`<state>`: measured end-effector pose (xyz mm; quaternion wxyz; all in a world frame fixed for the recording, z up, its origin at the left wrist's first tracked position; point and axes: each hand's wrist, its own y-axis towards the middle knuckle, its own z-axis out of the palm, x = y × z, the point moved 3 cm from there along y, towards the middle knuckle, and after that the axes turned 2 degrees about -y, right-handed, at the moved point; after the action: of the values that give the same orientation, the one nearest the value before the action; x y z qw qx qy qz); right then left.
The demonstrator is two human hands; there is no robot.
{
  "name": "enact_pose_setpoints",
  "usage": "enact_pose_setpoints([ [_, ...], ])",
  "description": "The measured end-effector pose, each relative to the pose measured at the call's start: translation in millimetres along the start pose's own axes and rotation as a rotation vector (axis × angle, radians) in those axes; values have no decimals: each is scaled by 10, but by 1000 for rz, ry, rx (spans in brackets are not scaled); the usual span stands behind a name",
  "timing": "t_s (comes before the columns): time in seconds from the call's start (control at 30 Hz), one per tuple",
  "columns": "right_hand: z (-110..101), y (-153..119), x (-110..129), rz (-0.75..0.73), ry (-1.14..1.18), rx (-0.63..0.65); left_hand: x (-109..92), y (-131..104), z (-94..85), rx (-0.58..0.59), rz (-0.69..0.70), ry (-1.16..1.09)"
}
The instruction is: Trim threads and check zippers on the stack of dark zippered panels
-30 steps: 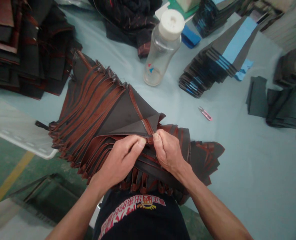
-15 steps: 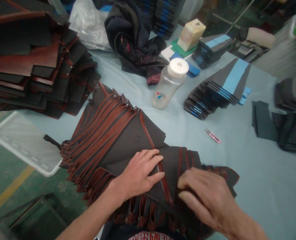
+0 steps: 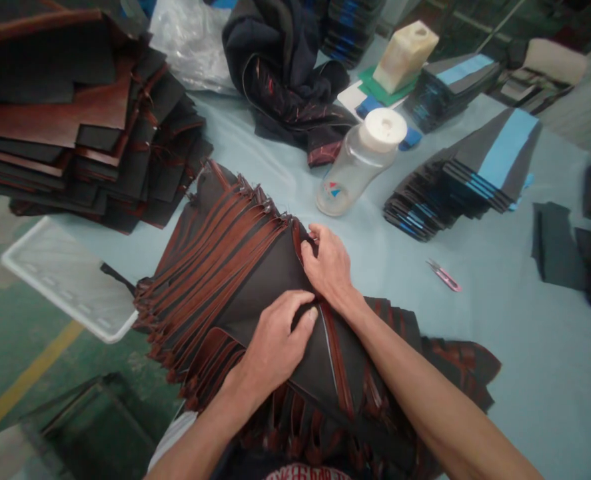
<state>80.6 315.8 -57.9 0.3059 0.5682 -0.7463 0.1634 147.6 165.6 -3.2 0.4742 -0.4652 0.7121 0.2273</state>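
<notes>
A fanned stack of dark fabric panels with reddish-brown strips point(image 3: 250, 233) lies before me on the table. My left hand point(image 3: 282, 337) rests on the top dark panel point(image 3: 258, 287), its thumb and fingers apart, with the tips beside the middle of a reddish-brown strip point(image 3: 336, 363). My right hand point(image 3: 329, 263) is at the far end of the same strip, fingers curled in, gripping the panel's edge there. Part of the strip is hidden beneath my hands and right forearm. More dark pieces point(image 3: 400, 323) overlap beneath that forearm.
A clear bottle with white lid point(image 3: 358, 163) stands beyond my hands. Pink thread snips point(image 3: 444, 275) lie at right, near blue-striped dark pieces point(image 3: 475, 167). A tall stack of panels point(image 3: 100, 113) is at left, above a white plastic tray point(image 3: 60, 273). Dark clothing point(image 3: 285, 73) lies at the back.
My right hand has moved from the lower right up and left to the strip's far end. My left hand has drawn its fingers in slightly. The view has shifted a little.
</notes>
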Motion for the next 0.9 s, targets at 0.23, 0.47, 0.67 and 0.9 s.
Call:
enact_pose_setpoints([
  [0.23, -152, -139, 37, -142, -35, -103, 204, 309, -529, -369, 18, 348],
  [0.47, -339, -436, 209, -213, 92, 109, 294, 488, -617, -180, 39, 478],
  [0.67, -600, -629, 278, -219, 246, 173, 122, 321, -579, -236, 180, 439],
  [0.9, -940, -879, 279, -269, 393, 228, -259, -12, -499, -115, 165, 279],
])
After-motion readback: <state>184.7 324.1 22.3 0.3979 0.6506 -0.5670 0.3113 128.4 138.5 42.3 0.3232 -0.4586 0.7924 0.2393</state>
